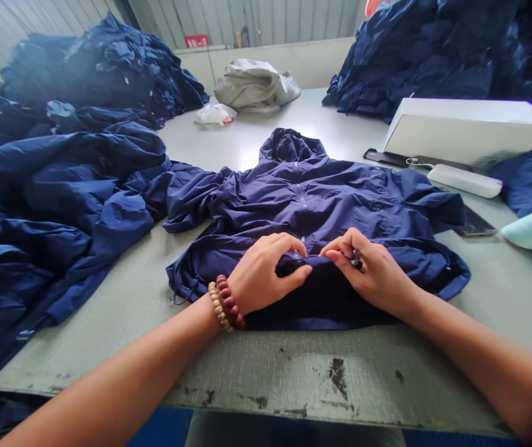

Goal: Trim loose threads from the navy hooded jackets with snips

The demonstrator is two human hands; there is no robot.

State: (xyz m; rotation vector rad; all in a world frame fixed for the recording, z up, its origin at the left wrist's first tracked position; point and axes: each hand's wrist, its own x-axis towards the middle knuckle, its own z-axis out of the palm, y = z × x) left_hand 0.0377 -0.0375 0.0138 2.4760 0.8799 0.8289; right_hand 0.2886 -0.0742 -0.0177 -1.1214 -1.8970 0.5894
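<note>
Pinching the hem of a navy hooded jacket [303, 205] with both hands, we are working at the near edge of a grey-green worktop [321, 379]. The jacket is lying spread and crumpled right in front of us, its hood [291, 146] pointing away and its zip [301, 195] running up the middle. Our left hand [270, 273] is curling its fingers over the hem just left of the zip line, and our right hand [363, 270] is gripping the fabric just beside it, with a small dark piece [355, 261] showing between the fingers; we cannot tell exactly what that piece is. The hands are close together but apart, fingertips nearly meeting, and both are clamped on the jacket. Two bead bracelets [226, 301], one pale and one reddish-brown, are circling our left wrist. To the left, a heap of navy garments [51, 211] is spilling against the jacket's sleeve, with another pile [102, 74] behind it and a third [414, 68] at the far right. On the right, a white box [470, 127] is sitting near a white oblong object [464, 180] and a phone [475, 223]. A pale sack bundle [254, 84] is lying at the far end.
</note>
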